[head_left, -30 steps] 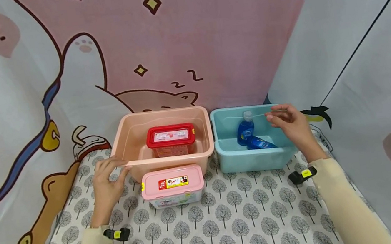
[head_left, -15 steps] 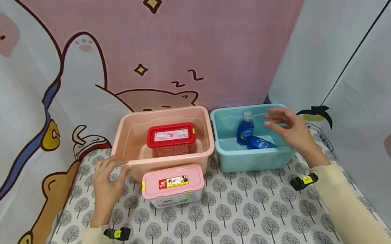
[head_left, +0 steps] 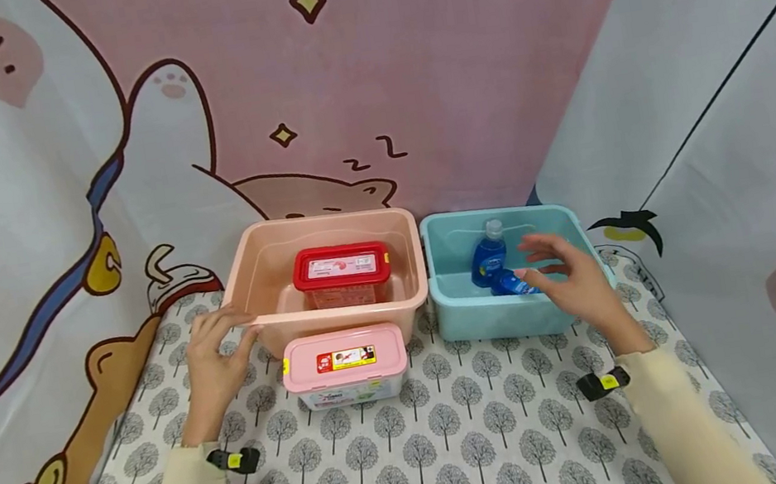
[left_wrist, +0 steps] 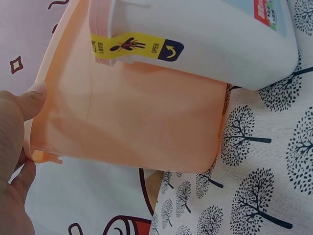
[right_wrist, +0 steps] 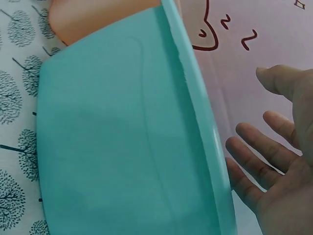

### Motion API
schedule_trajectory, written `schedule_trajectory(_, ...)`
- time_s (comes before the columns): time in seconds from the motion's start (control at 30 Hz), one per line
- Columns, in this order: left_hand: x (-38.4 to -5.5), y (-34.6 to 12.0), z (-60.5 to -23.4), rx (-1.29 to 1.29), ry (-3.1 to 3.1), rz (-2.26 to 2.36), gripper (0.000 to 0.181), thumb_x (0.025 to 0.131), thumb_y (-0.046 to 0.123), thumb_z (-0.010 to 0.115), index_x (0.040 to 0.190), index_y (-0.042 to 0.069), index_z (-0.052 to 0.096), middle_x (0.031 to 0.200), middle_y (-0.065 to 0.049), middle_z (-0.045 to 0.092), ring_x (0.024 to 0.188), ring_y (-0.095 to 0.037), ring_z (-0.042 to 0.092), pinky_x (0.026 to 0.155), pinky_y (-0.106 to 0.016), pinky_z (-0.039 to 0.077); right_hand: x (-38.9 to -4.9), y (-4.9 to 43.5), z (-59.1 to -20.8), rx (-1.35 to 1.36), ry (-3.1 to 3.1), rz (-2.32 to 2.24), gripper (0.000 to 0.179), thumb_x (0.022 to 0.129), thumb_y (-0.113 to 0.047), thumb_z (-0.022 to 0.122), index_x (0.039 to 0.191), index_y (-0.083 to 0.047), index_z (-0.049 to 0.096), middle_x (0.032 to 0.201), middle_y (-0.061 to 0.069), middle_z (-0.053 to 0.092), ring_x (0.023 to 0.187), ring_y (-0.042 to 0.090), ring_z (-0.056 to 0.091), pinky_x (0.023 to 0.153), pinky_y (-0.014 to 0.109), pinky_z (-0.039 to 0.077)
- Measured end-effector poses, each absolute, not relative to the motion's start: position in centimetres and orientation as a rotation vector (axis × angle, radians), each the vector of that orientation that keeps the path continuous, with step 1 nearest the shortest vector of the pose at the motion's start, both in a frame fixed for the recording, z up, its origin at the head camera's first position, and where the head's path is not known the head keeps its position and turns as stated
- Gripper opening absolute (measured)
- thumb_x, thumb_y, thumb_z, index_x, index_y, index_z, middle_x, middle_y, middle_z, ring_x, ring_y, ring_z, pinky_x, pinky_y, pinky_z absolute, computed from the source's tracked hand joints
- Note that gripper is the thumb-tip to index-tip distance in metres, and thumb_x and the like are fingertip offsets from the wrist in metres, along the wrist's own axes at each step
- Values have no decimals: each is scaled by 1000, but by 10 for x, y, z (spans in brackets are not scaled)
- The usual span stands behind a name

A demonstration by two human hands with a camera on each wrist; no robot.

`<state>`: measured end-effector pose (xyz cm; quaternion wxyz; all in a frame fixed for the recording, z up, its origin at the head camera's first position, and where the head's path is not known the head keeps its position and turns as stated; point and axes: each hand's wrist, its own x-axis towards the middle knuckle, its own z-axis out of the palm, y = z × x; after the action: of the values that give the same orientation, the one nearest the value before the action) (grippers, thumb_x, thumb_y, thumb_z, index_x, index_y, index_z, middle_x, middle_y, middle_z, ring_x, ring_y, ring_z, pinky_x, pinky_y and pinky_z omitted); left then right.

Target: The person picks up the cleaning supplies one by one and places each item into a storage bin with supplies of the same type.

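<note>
Pinching the near left rim of a peach rectangular plastic bin [head_left: 342,312], the left hand [head_left: 217,368] is narrow; the left wrist view shows its thumb [left_wrist: 33,103] on the rim. This bin sits on a white tree-print tablecloth [head_left: 421,463], mouth up, long axis running left to right. Inside rests a red-lidded rectangular plastic tub [head_left: 342,270]. A pink-lidded white plastic tub [head_left: 346,361] stands just in front, long axis likewise left to right; its yellow end label [left_wrist: 139,46] is legible in detail in the left wrist view, while the head view gives a sliver.

The right hand [head_left: 578,280] hangs wide over the near right part of a turquoise rectangular plastic bin [head_left: 497,318]; the right wrist view displays the finger spread. Contact with the rim cannot be told. Only the head view reveals the contents: an upright blue plastic bottle [head_left: 489,256], cap uppermost, and a lying blue plastic bottle [head_left: 511,284], long axis roughly left to right, its right end hidden behind the hand.
</note>
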<state>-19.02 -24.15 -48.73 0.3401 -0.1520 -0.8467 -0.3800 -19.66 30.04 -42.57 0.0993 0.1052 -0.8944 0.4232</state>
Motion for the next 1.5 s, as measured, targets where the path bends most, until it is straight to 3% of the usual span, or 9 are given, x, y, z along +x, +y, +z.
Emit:
schedule_trajectory(0.13,-191,-241,-488,-391,-2204,-991,20,81,3,85,99,3,78,109,-21,74,116,-37,56,102,-37,39,-192,297,-431,377,-2656,1140,56,97,-26,73,148,-16,52,139,11,64,123,31,60,98,40,52)
schedule_trajectory(0.23,-192,-240,-489,-388,-2200,-994,21,80,2,86,99,3,78,108,-20,74,116,-37,56,102,-36,38,-187,295,-434,428,-2666,1073,56,96,-26,75,147,-18,54,137,10,65,121,29,61,95,33,51)
schedule_trajectory(0.33,-192,-240,-490,-387,-2190,-990,22,78,0,86,98,3,77,107,-20,74,115,-37,56,101,-35,38,-180,292,-436,460,-2670,1025,56,94,-24,77,146,-17,55,137,9,65,121,29,61,95,34,50)
schedule_trajectory(0.5,-192,-240,-491,-385,-2181,-994,23,77,-2,87,97,3,77,107,-20,74,113,-37,56,101,-33,38,-170,288,-442,517,-2650,936,56,91,-18,79,143,-13,59,135,11,67,121,32,61,96,53,51)
schedule_trajectory(0.63,-190,-241,-489,-386,-2192,-1010,21,79,1,86,98,3,78,108,-20,74,115,-38,56,103,-33,37,-167,285,-448,561,-2614,840,52,88,-14,82,136,-12,65,131,12,69,121,33,60,98,57,51)
schedule_trajectory(0.97,-190,-241,-490,-395,-2188,-1005,20,80,2,85,99,3,78,109,-21,74,117,-38,56,103,-36,38,-167,283,-461,597,-2470,677,27,83,-6,83,109,-13,79,109,7,76,101,25,62,81,44,53)
schedule_trajectory(1.17,-190,-240,-488,-410,-2185,-983,22,78,-2,86,98,1,77,109,-22,73,115,-40,56,102,-35,39,-166,282,-468,561,-2428,709,30,83,-4,83,111,-14,79,108,7,76,94,22,58,75,34,46)
schedule_trajectory(1.37,-188,-240,-481,-433,-2201,-925,28,76,-4,86,101,1,75,112,-23,71,114,-41,56,97,-52,44,-166,278,-469,544,-2397,743,30,85,-3,82,113,-14,79,109,8,76,92,23,57,75,30,42)
schedule_trajectory(1.5,-181,-240,-482,-415,-2220,-953,34,76,-1,87,108,-1,74,121,-24,67,121,-41,54,101,-57,41,-166,277,-471,532,-2383,753,31,83,-2,82,111,-15,79,107,7,77,89,22,55,73,28,39)
